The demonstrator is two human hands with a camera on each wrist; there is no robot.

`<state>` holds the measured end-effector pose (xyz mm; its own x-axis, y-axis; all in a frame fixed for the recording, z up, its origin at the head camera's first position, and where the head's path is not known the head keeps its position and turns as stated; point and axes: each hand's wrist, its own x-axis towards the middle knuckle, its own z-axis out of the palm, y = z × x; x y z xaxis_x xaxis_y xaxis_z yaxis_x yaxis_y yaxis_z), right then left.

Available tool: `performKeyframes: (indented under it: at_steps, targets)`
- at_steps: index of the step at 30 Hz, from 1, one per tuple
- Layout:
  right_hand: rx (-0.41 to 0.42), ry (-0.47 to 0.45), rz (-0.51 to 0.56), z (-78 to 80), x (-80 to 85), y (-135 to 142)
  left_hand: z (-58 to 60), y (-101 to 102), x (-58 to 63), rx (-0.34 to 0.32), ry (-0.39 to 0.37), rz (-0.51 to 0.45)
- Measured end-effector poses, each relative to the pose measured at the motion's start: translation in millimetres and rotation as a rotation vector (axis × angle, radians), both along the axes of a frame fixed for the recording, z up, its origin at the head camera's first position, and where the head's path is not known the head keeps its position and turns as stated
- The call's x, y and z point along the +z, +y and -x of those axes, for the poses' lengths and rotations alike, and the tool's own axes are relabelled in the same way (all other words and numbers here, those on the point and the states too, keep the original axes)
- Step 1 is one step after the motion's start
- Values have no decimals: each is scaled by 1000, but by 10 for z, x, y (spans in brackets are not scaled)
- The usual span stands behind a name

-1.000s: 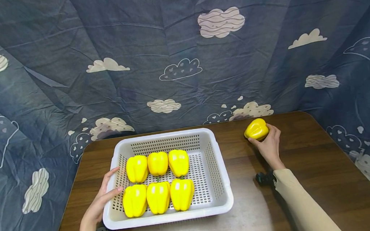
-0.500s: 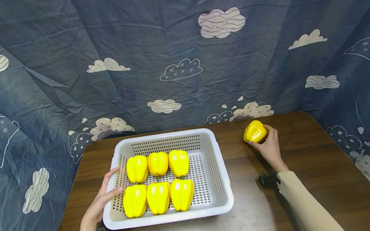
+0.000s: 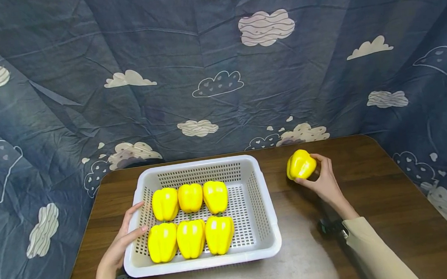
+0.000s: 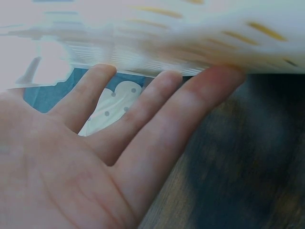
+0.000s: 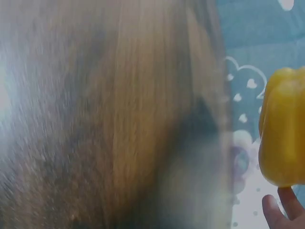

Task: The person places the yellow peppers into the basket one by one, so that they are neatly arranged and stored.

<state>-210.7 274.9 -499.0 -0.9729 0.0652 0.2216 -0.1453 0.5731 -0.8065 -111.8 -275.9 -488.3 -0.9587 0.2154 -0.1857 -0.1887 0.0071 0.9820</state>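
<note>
A white perforated plastic basket (image 3: pixel 256 256) stands on the table in the head view, with several yellow bell peppers (image 3: pixel 192 239) in two rows inside it. My left hand (image 3: pixel 115 248) holds the basket's left rim, the thumb and one finger reaching over it. In the left wrist view, other fingers (image 4: pixel 157 114) lie fairly straight against the outside of the wall. To the right of the basket, my right hand (image 3: pixel 327 184) pinches one more yellow bell pepper (image 3: pixel 301 164) between thumb and fingers, just above the table. That pepper (image 5: pixel 286 129) shows at the right edge of the right wrist view.
The brown wooden table (image 3: pixel 389 196) extends to the right of the basket. A dark blue cloth (image 3: pixel 221 113) with a cloud print hangs behind the table and along both sides. The basket's right part shows bare perforated floor (image 3: pixel 240 208).
My right hand has moved the bell pepper left and slightly towards me, turning it a little. The left hand and the basket have stayed in place.
</note>
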Motion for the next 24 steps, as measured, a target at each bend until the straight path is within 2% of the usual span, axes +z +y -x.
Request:
performKeyframes:
  at_steps: [4, 18, 24]
  targets:
    - [49, -12, 7, -80, 73, -29, 2, 1, 2, -1, 3, 2]
    - [231, 41, 175, -344, 419, -266, -1, 6, 8, -4, -2, -2]
    - [287, 67, 180, -464, 582, -425, -7, 6, 4, -7, -1, -2]
